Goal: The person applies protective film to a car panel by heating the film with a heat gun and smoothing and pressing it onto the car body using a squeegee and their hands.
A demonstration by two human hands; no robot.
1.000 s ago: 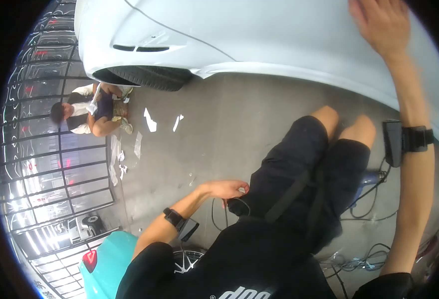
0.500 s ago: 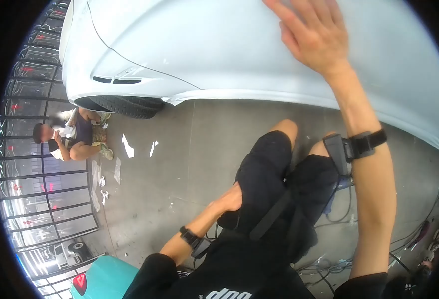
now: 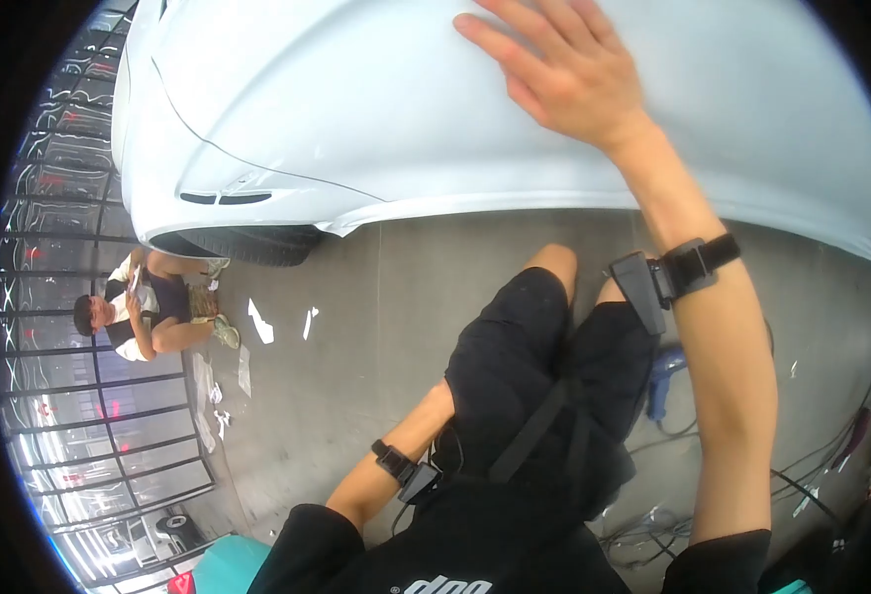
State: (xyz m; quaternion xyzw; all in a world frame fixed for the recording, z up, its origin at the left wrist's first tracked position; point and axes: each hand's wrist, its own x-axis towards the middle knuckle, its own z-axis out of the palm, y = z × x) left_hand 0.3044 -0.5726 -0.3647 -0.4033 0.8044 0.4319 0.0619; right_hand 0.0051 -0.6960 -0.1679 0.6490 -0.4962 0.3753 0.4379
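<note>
Across the top of the view is the pale blue-white body panel of a car (image 3: 356, 109). My right hand (image 3: 569, 74) lies on this panel with its fingers spread, holding nothing. A strapped device (image 3: 688, 272) is on my right forearm. My left hand is hidden at the dark shorts (image 3: 510, 342); only the wrist shows at their edge, so its fingers cannot be made out. Another strapped device (image 3: 406, 470) sits on my left forearm. Below the panel at the left are a dark vent (image 3: 226, 199) and a tyre (image 3: 257, 245).
A person (image 3: 148, 307) sits low beside the tyre, holding something small. White scraps (image 3: 260, 322) lie on the grey floor (image 3: 356, 287). A blue tool (image 3: 662, 381) and cables (image 3: 653, 535) are on the floor at the right. A turquoise car (image 3: 231, 564) is at lower left.
My right hand has moved left across the panel, fingers spread. My left hand has gone from beside the shorts to out of sight at them. The seated person's arms have shifted.
</note>
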